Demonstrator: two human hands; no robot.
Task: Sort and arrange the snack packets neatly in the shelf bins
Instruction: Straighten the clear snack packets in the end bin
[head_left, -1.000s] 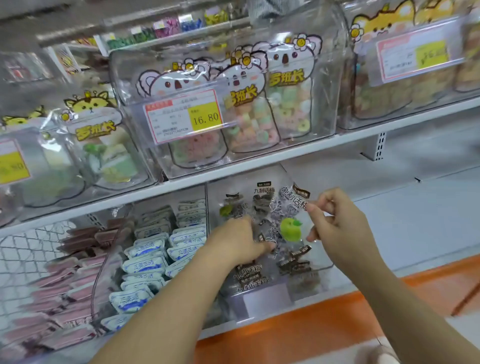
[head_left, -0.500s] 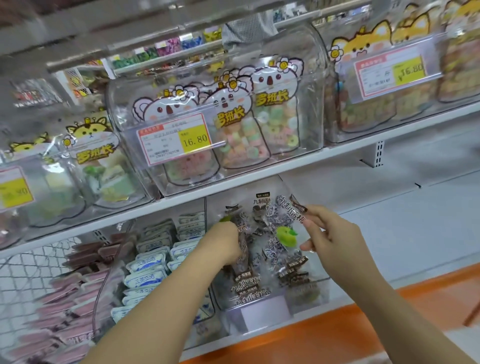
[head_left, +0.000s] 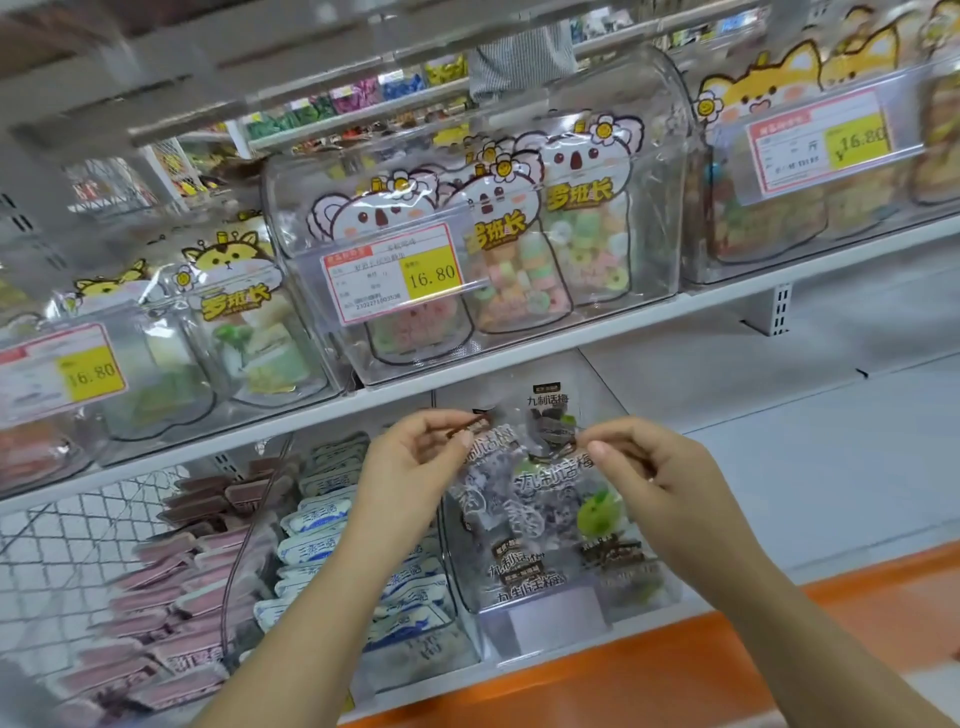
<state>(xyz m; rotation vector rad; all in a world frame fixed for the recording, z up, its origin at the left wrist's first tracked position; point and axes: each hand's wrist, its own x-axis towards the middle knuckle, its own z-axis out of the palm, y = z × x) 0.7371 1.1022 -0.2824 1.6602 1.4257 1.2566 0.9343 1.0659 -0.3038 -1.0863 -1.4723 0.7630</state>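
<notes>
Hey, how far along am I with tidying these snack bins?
Done: blue-and-white packets and pink packets sit in rows. In hand: left hand and right hand pinch the top corners of a plum packet over the clear bin. Left: probably straightening the uneven packets inside it.

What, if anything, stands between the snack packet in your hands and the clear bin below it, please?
Nothing visible does. The left hand and right hand pinch the snack packet by its top corners over the open top of the clear bin; only similar packets lie inside.
</notes>
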